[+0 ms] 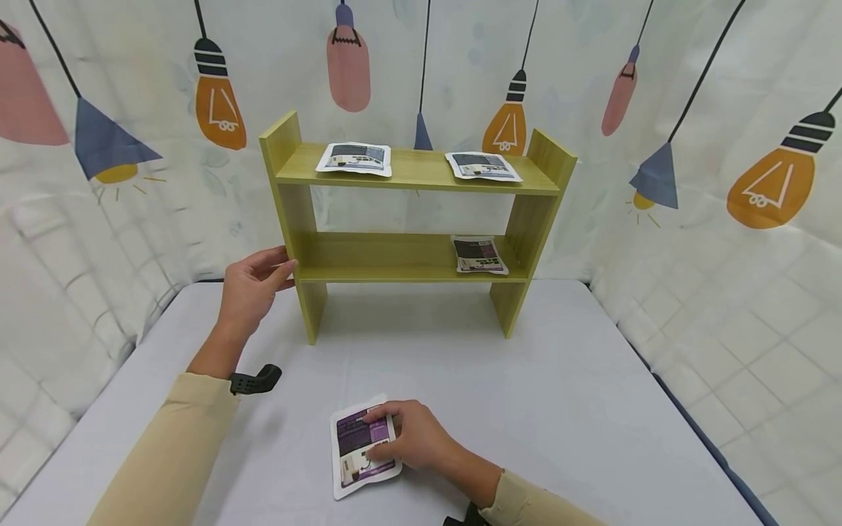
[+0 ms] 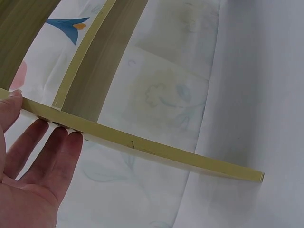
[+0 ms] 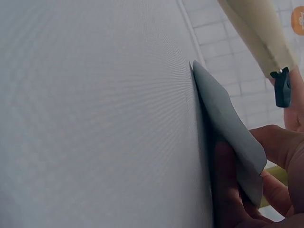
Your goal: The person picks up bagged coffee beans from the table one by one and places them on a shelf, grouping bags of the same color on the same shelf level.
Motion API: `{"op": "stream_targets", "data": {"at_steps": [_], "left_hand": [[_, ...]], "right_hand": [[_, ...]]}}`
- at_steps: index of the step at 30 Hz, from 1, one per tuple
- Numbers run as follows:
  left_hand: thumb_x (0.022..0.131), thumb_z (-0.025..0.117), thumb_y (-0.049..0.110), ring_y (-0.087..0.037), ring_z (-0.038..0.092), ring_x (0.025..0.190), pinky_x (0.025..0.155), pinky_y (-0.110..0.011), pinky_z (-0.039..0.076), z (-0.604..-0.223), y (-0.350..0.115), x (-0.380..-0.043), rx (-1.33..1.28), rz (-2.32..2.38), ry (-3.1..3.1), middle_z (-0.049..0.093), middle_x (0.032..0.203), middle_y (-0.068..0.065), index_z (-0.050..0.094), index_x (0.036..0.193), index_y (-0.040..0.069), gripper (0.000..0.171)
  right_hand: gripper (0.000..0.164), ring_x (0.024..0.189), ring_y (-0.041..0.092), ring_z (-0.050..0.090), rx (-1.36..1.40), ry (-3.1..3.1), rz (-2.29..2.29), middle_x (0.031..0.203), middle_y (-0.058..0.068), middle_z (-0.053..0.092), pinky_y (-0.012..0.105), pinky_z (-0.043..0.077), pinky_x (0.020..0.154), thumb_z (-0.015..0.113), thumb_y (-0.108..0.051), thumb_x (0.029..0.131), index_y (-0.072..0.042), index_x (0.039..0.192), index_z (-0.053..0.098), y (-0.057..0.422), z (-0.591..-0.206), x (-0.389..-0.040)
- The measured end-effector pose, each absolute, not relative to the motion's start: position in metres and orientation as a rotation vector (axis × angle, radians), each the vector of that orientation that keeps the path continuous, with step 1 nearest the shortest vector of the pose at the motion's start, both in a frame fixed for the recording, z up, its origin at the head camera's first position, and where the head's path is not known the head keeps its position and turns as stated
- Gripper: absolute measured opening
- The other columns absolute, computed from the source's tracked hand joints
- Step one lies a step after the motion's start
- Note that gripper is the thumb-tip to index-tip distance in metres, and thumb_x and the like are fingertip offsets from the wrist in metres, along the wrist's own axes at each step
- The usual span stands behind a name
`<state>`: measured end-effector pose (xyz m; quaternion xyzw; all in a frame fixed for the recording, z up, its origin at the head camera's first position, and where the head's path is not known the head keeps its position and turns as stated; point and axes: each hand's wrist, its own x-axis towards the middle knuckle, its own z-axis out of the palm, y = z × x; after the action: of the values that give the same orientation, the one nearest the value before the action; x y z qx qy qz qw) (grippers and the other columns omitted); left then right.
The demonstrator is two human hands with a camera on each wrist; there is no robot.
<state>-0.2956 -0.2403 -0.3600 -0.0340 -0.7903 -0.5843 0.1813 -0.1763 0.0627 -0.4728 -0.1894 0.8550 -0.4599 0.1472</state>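
Note:
A small two-tier wooden shelf stands on the white-covered table. My left hand holds the shelf's left side panel, with the thumb at its front edge and the fingers against its outer face. Near the front of the table, my right hand grips a white-edged pouch with a purple and white label by its right side. In the right wrist view the pouch shows its pale side, with fingers underneath, close over the tabletop.
Two white pouches with blue-grey labels, one on the left and one on the right, lie on the top tier. A dark-labelled pouch lies at the right of the lower tier. A lamp-patterned curtain hangs behind the shelf.

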Motion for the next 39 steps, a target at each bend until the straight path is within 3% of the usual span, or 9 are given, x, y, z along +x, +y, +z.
{"op": "stream_targets", "data": {"at_steps": [28, 34, 39], "left_hand": [[0.097, 0.07, 0.037, 0.006, 0.065, 0.105, 0.083, -0.014, 0.059, -0.361, -0.241, -0.297, -0.108, -1.672, -2.22, 0.061, 0.144, -0.011, 0.059, 0.145, 0.013, 0.055], [0.097, 0.069, 0.038, 0.005, 0.065, 0.106, 0.084, -0.014, 0.059, -0.36, -0.241, -0.295, -0.116, -1.653, -2.231, 0.06, 0.146, -0.012, 0.059, 0.146, 0.014, 0.055], [0.097, 0.068, 0.04, 0.004, 0.065, 0.107, 0.084, -0.014, 0.059, -0.361, -0.241, -0.296, -0.092, -1.635, -2.255, 0.06, 0.146, -0.012, 0.058, 0.147, 0.015, 0.057]], "right_hand": [[0.051, 0.116, 0.006, 0.057, -0.578, 2.337, -1.405, 0.128, -0.007, 0.07, 0.028, 0.045, 0.108, 0.094, -0.019, 0.071, -0.031, 0.117, 0.077, 0.06, -0.471, -0.183], [0.057, 0.11, 0.007, 0.058, -0.538, 2.238, -1.548, 0.13, -0.006, 0.068, 0.023, 0.048, 0.099, 0.094, -0.013, 0.07, -0.03, 0.121, 0.075, 0.06, -0.468, -0.19], [0.059, 0.093, 0.013, 0.07, -0.497, 2.026, -1.737, 0.124, 0.0, 0.067, 0.021, 0.06, 0.079, 0.088, 0.003, 0.072, -0.021, 0.124, 0.074, 0.058, -0.463, -0.195]]}}
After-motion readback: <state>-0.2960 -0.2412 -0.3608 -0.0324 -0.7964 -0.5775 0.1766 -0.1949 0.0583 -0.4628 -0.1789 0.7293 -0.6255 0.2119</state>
